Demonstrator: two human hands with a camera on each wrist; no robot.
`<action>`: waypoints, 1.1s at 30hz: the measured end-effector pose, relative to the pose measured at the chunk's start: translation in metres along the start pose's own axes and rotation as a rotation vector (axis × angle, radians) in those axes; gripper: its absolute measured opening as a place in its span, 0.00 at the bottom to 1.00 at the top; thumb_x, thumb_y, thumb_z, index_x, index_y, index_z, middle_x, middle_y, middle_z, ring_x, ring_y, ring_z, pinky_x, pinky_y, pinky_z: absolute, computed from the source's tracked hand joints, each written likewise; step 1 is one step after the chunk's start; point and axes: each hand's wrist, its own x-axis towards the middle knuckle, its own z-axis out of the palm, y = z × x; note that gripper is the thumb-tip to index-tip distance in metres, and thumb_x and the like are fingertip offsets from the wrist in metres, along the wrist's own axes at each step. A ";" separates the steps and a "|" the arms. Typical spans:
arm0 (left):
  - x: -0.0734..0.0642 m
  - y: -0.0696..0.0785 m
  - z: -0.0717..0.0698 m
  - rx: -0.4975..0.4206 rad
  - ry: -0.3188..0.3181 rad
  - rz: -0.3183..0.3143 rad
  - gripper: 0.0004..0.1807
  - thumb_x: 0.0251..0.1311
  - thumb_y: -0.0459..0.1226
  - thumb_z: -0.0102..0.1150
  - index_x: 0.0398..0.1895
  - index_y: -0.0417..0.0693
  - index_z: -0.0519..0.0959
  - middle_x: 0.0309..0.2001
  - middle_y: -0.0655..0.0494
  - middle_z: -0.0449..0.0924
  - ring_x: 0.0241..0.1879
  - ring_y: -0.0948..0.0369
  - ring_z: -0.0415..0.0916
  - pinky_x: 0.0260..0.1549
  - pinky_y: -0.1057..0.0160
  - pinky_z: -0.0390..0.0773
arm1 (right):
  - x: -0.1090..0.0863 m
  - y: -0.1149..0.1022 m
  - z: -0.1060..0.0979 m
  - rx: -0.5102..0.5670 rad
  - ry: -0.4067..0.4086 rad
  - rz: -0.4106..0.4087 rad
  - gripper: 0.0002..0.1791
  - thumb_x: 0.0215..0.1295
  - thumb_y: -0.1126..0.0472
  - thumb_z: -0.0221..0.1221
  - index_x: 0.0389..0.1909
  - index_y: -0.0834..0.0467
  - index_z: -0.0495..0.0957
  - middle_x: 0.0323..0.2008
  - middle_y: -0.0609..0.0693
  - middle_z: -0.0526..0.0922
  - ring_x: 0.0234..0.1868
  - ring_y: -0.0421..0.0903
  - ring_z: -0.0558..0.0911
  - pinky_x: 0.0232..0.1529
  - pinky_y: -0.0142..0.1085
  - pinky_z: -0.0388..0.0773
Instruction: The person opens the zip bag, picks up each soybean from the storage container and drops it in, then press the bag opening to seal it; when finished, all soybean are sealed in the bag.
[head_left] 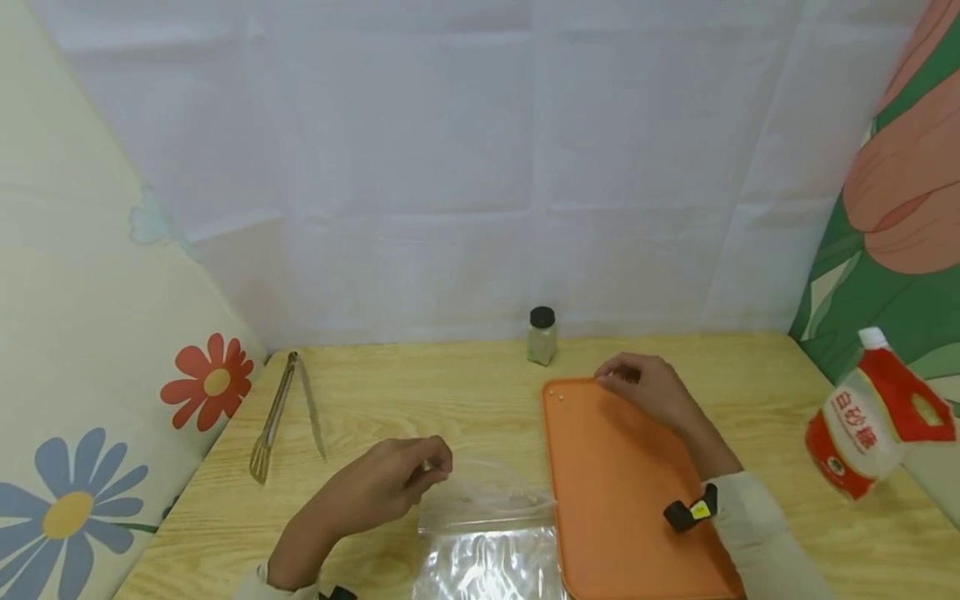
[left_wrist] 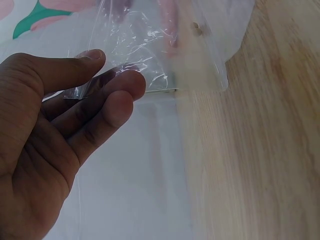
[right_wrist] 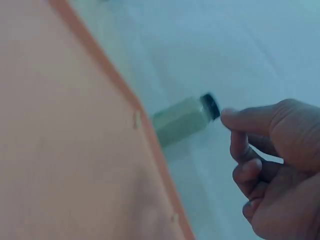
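My left hand [head_left: 382, 483] pinches the rim of a clear zip bag [head_left: 487, 560] between thumb and fingers. The bag lies at the front of the table, its mouth beside the cutting board. A small pale piece [left_wrist: 197, 29] shows through the plastic in the left wrist view. My right hand [head_left: 651, 390] hovers over the far edge of the orange cutting board [head_left: 622, 500], its fingers curled towards the thumb. Nothing shows between them. Small pale bits [head_left: 557, 395] lie at the board's far left corner, left of this hand.
A small jar [head_left: 542, 337] with a black lid stands behind the board. Metal tongs [head_left: 273, 417] lie at the left. A red and white sugar bag [head_left: 862, 425] with a white spout stands at the right. A white cloth [head_left: 405, 167] hangs behind the table.
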 end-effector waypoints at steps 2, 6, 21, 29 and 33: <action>0.000 0.000 0.000 -0.001 0.000 -0.003 0.07 0.70 0.30 0.59 0.43 0.53 0.77 0.36 0.59 0.81 0.29 0.67 0.78 0.28 0.70 0.79 | -0.001 -0.014 -0.001 0.077 -0.034 -0.045 0.11 0.70 0.49 0.64 0.45 0.49 0.85 0.35 0.45 0.82 0.34 0.47 0.77 0.34 0.39 0.77; -0.001 0.000 0.000 -0.004 0.000 -0.010 0.09 0.70 0.29 0.59 0.43 0.55 0.76 0.36 0.59 0.81 0.28 0.69 0.77 0.28 0.69 0.79 | -0.005 -0.041 0.002 0.185 -0.135 -0.147 0.06 0.70 0.50 0.63 0.44 0.44 0.85 0.34 0.46 0.82 0.33 0.47 0.76 0.32 0.38 0.75; 0.000 0.004 -0.001 -0.015 -0.008 -0.040 0.07 0.70 0.29 0.59 0.43 0.51 0.77 0.36 0.59 0.82 0.29 0.65 0.80 0.29 0.68 0.79 | -0.025 -0.099 0.042 0.303 -0.468 -0.398 0.05 0.72 0.54 0.62 0.44 0.44 0.84 0.33 0.42 0.79 0.30 0.42 0.72 0.32 0.34 0.71; 0.001 0.004 -0.001 -0.002 -0.012 -0.045 0.06 0.70 0.30 0.59 0.44 0.51 0.77 0.36 0.59 0.82 0.31 0.65 0.80 0.29 0.68 0.79 | -0.027 -0.104 0.046 0.297 -0.483 -0.426 0.05 0.72 0.54 0.62 0.45 0.44 0.84 0.33 0.39 0.80 0.30 0.42 0.73 0.31 0.34 0.72; 0.001 0.003 0.000 0.007 -0.009 -0.040 0.07 0.70 0.30 0.59 0.44 0.51 0.78 0.36 0.59 0.82 0.30 0.66 0.79 0.29 0.68 0.79 | -0.027 -0.105 0.047 0.314 -0.498 -0.443 0.05 0.72 0.55 0.62 0.45 0.46 0.84 0.34 0.39 0.81 0.30 0.43 0.73 0.31 0.33 0.72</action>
